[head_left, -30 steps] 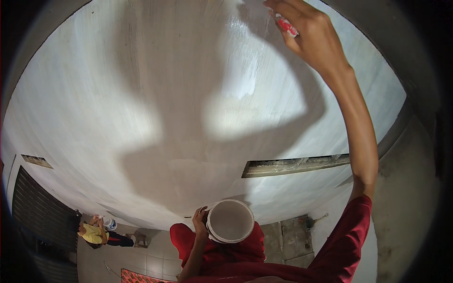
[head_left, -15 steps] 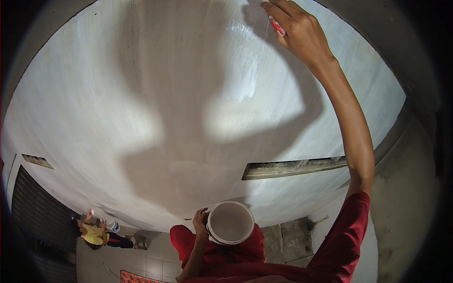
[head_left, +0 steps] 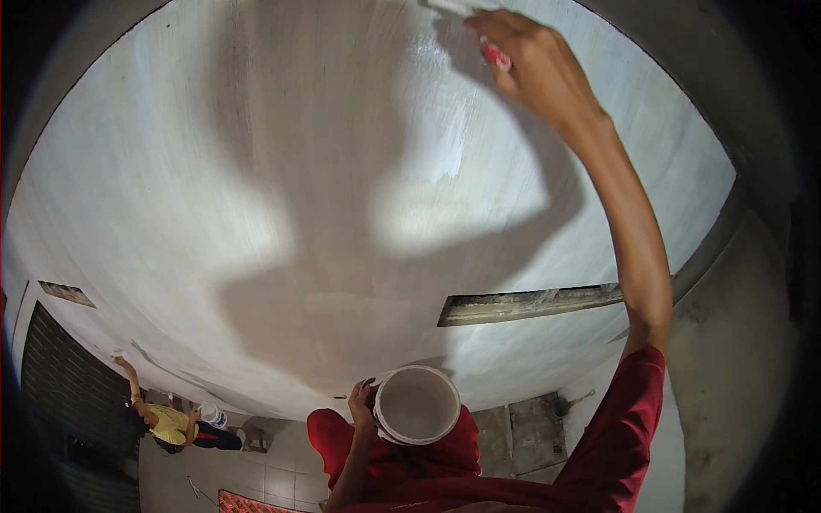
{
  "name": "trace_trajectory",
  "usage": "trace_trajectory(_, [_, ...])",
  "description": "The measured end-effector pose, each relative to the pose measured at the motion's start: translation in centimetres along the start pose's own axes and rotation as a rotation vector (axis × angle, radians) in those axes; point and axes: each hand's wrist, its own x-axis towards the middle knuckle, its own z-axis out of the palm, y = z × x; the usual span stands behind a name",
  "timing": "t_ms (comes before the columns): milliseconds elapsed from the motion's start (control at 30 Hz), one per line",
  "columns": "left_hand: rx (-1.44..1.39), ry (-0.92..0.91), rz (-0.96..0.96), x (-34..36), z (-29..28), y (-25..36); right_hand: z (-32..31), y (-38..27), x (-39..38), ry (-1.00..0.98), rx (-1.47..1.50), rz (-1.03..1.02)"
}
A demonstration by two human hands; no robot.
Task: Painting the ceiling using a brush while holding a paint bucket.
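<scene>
My right hand (head_left: 539, 73) is raised against the streaked white wall (head_left: 128, 171), closed around a red-and-white brush handle (head_left: 494, 53); the pale head reaches left of my fingers at the top edge, where a wet patch shows below it. At the lower middle, my left hand (head_left: 363, 402) grips the left side of a white bucket (head_left: 416, 404) above my red-clad legs. The bucket's inside looks pale; how full it is I cannot tell.
A dark recessed slot (head_left: 526, 303) crosses the wall at right. At lower left, a co-worker (head_left: 171, 425) in yellow reaches toward the wall holding a small bucket (head_left: 213, 414), beside a dark slatted gate (head_left: 68, 376), a stool (head_left: 255, 438) and a red patterned mat (head_left: 256, 504).
My right hand has shifted left and slightly down, showing more of the brush's pale head. The co-worker has raised an arm up and left to the wall. My left hand barely moves.
</scene>
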Motion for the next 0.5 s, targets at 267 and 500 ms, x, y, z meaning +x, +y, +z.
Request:
trace_trajectory(267, [-0.048,0.014,-0.044,0.3,-0.1,-0.4,2.5,-9.4,-10.7,-0.178,0.124,-0.080])
trace_trajectory(500, [-0.042,0.003,-0.042,-0.1,0.2,0.0,0.4,-11.6,-12.7,-0.379,0.475,0.050])
